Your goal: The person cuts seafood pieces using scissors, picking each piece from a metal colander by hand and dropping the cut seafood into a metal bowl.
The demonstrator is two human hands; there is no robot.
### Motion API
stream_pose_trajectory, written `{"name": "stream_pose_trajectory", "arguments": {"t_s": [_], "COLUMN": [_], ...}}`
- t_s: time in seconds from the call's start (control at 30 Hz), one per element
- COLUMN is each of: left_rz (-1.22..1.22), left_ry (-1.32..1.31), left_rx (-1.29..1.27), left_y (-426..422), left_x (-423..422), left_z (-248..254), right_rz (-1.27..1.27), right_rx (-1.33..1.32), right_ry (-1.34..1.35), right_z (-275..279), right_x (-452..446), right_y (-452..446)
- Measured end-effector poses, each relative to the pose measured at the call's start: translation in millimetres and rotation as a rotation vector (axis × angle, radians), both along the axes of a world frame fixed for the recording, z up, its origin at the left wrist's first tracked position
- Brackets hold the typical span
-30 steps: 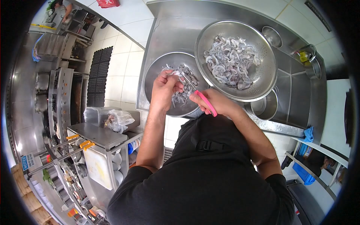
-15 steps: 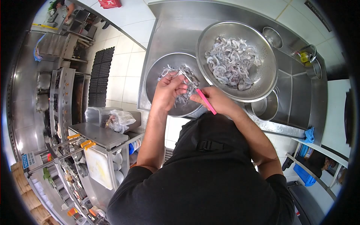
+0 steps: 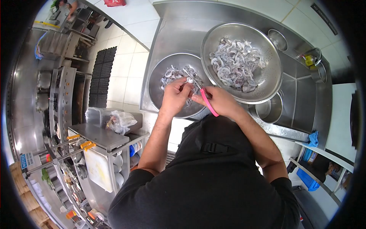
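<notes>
My right hand is closed around pink-handled scissors, whose metal blades reach up and left to my left fingertips. With fingers pinched, my left hand holds a small pale shrimp beside the blades; the fingers hide part of it. Both hands are above a steel bowl with grey raw shrimp in it. Right of it, a large perforated steel colander holds a heap of grey shrimp.
The bowl rests on a steel sink counter. Under the colander's edge is a steel pot, within the sink. To the left are a steel cart, a plastic bag and a black floor mat. Another person's arm shows far off.
My left hand has turned and its fingers have closed in, bringing the pale shrimp up against the scissors. The scissors have tilted slightly more upright in my right hand.
</notes>
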State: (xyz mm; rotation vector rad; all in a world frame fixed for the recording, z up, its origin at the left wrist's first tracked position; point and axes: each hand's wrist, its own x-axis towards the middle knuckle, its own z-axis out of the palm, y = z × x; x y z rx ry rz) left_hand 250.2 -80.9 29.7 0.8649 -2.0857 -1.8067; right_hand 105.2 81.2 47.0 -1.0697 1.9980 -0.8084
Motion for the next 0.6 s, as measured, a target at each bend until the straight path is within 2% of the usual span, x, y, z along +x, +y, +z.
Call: {"name": "stream_pose_trajectory", "arguments": {"t_s": [0.23, 0.33, 0.6], "left_rz": [-0.039, -0.023, -0.031], "left_ry": [-0.058, -0.045, 0.001], "left_rx": [-0.122, -0.097, -0.233], "left_y": [-1.2, -6.3, -10.9], "left_x": [5.9, 10.0, 18.1], "left_z": [9.8, 1.8, -11.5], "right_rz": [0.05, 0.066, 0.043], "right_rx": [0.052, 0.064, 0.08], "right_ry": [0.01, 0.042, 0.031], "right_z": [1.8, 2.4, 4.2], "right_x": [-1.2, -0.1, 5.9], "right_y": [-1.1, -1.9, -6.7]}}
